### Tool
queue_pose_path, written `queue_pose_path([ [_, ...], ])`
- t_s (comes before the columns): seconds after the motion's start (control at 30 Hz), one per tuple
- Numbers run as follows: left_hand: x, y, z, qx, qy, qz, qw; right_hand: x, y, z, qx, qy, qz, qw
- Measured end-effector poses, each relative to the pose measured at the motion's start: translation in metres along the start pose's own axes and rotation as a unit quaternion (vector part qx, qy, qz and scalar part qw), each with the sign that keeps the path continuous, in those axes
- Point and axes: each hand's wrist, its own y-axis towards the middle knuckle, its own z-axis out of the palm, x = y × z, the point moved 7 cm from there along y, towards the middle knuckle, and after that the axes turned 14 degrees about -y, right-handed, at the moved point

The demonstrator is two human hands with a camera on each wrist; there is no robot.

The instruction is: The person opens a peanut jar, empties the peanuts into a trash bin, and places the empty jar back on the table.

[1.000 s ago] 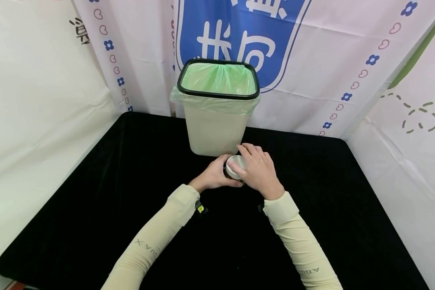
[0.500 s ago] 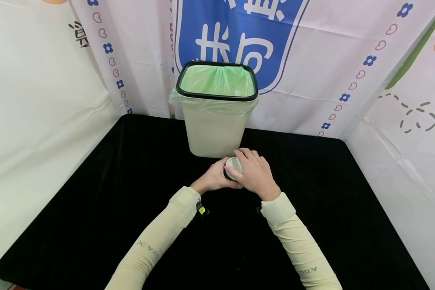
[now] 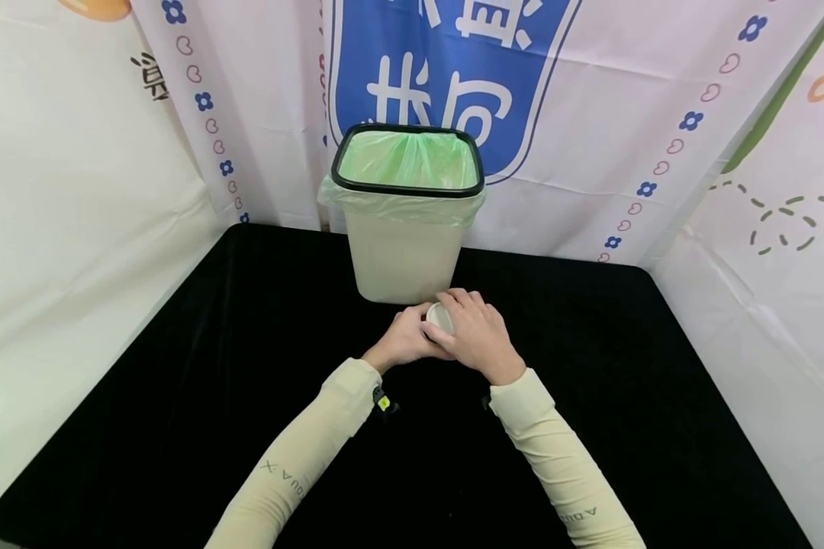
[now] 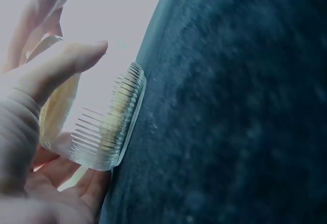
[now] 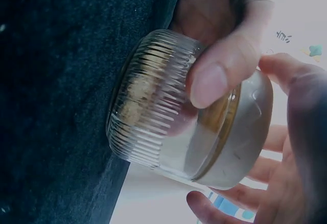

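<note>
Tabletop [image 3: 604, 427]: black
Bin [image 3: 405, 259]: near the tabletop's far edge
Left hand [image 3: 407, 337]: grasping the ribbed jar [image 5: 148, 101]
Right hand [image 3: 479, 337]: gripping the white lid [image 5: 248, 137]
Jar: just before the bin, toward the far edge
Lid: on the jar

A ribbed clear jar [image 5: 166, 119] of pale lumps [image 5: 137, 100], white lid [image 5: 248, 132] on top, stands upright just in front of a bin [image 3: 403, 261].

1. In the head view, the right hand [image 3: 477, 335] hides the white lid [image 3: 439, 318] around 3 o'clock.
2. Pale lumps [image 5: 139, 98] inside the jar [image 5: 173, 155] are blurred (I cannot name them).
3. Left wrist view: the edge at 9 o'clock cuts the left hand [image 4: 23, 116].
4. Head view: left sleeve [image 3: 288, 457] cut at 7 o'clock, right sleeve [image 3: 570, 465] at 5, blue emblem [image 3: 442, 69] at 12.
</note>
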Motion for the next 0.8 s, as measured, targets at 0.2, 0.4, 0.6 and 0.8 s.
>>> queue_pose_path([
  [0.2, -0.006, -0.003, -0.001, -0.012, 0.000, 0.010, 0.9999, 0.002, 0.001, -0.001, -0.013, -0.004, -0.009, 0.9999],
  [0.4, -0.013, -0.004, -0.003, -0.015, -0.024, 0.031, 0.9991, 0.005, 0.001, -0.012, -0.048, 0.000, -0.018, 0.9987],
  [0.6, -0.017, -0.004, -0.003, -0.006, -0.052, 0.048, 0.9975, 0.008, 0.000, -0.023, -0.080, 0.006, -0.020, 0.9965],
  [0.8, -0.022, -0.006, -0.004, 0.004, -0.066, 0.065, 0.9957, 0.012, -0.004, -0.034, -0.113, 0.017, -0.022, 0.9932],
])
